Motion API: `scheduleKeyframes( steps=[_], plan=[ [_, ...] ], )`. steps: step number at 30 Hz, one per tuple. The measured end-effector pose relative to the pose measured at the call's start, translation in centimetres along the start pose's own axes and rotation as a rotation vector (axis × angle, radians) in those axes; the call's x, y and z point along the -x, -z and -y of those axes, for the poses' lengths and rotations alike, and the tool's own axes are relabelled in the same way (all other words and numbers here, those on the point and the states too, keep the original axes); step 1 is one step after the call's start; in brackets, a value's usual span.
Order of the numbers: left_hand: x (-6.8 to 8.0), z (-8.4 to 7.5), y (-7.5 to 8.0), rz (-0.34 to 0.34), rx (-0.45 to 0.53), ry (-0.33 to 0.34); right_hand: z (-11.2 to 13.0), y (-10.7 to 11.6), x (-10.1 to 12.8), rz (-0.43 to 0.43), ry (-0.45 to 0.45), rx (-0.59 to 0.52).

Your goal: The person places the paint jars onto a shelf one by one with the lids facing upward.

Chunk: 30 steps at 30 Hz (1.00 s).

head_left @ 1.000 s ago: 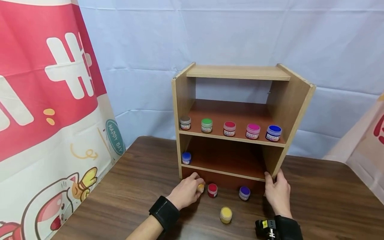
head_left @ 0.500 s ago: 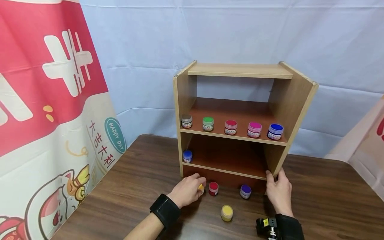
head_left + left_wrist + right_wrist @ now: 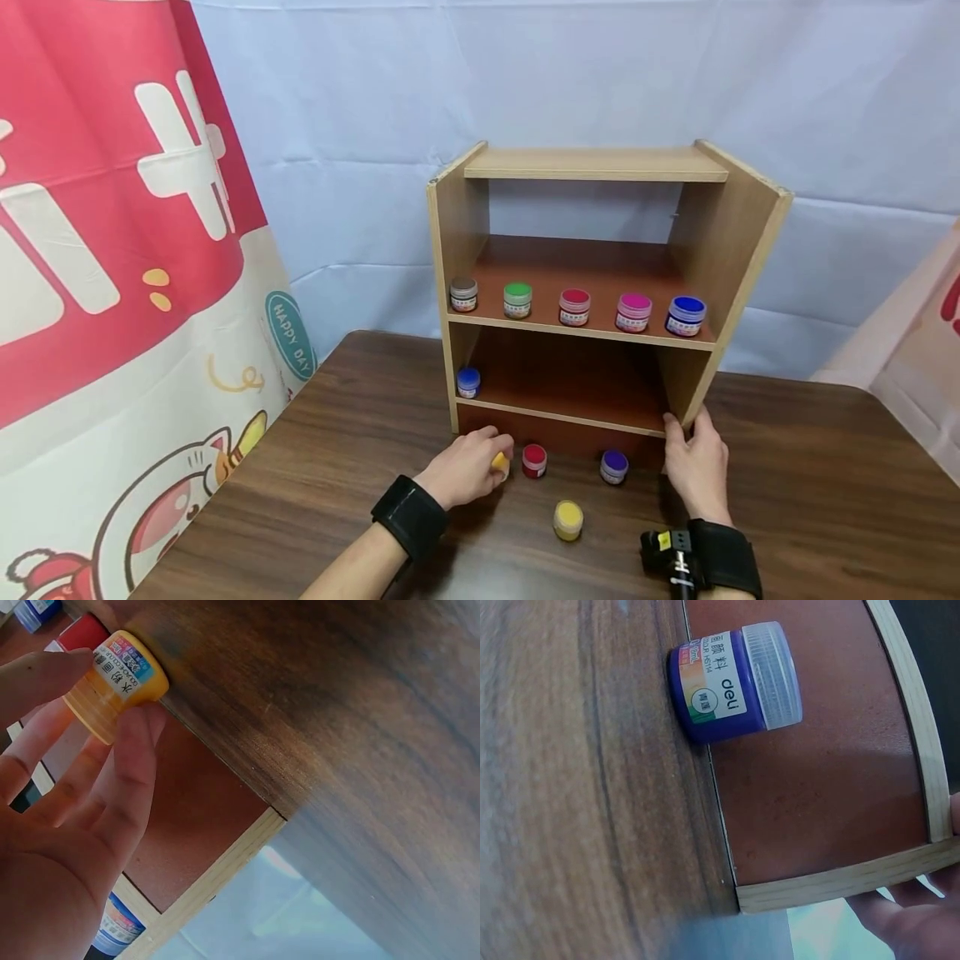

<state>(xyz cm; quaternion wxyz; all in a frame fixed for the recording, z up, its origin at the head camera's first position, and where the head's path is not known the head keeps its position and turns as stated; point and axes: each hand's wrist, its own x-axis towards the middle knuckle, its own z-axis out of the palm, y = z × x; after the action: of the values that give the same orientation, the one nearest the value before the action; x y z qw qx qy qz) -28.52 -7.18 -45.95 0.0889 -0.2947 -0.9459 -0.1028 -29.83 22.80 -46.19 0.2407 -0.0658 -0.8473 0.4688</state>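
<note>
My left hand holds an orange-yellow paint jar on the table, just in front of the small wooden shelf. In the left wrist view, thumb and fingertips sit on opposite sides of the jar, whose label shows. Beside it stands a red paint jar. My right hand grips the lower right side panel of the shelf, thumb in front and fingers behind. Near that hand is a purple paint jar, upright on the table against the base board. A yellow paint jar stands closer to me.
Along the upper board stand several jars: black, green, red, magenta and dark blue. A blue jar occupies the lower board's left end. Cloth hangs behind the table.
The head view shifts slightly. Both hands keep their places, the left at the orange-yellow paint jar and the right on the shelf; the other jars stay put.
</note>
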Motion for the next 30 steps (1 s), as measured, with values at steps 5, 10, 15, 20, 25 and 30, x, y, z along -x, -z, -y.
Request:
scheduleKeyframes(
  steps=[5, 10, 15, 20, 25, 30],
  plan=[
    [-0.1, 0.2, 0.2, 0.023, 0.009, 0.014, 0.1, -0.1, -0.1, 0.002, 0.003, 0.002],
    [0.0, 0.2, 0.4, 0.056, 0.028, 0.038, 0.1, -0.1, -0.2, -0.007, 0.002, 0.003],
    [0.1, 0.1, 0.5, 0.066, 0.033, 0.043, 0.1, -0.1, -0.1, -0.004, -0.002, -0.001],
    [0.2, 0.2, 0.7, 0.06, 0.048, 0.04, 0.0, -0.1, 0.0, -0.013, 0.005, 0.005],
    [0.4, 0.2, 1.7, 0.013, 0.076, 0.018, 0.0, -0.2, 0.0, -0.016, 0.009, 0.003],
    [-0.1, -0.1, 3.7, -0.047, 0.093, -0.008, 0.0, -0.1, -0.1, -0.018, 0.007, 0.003]
  ],
)
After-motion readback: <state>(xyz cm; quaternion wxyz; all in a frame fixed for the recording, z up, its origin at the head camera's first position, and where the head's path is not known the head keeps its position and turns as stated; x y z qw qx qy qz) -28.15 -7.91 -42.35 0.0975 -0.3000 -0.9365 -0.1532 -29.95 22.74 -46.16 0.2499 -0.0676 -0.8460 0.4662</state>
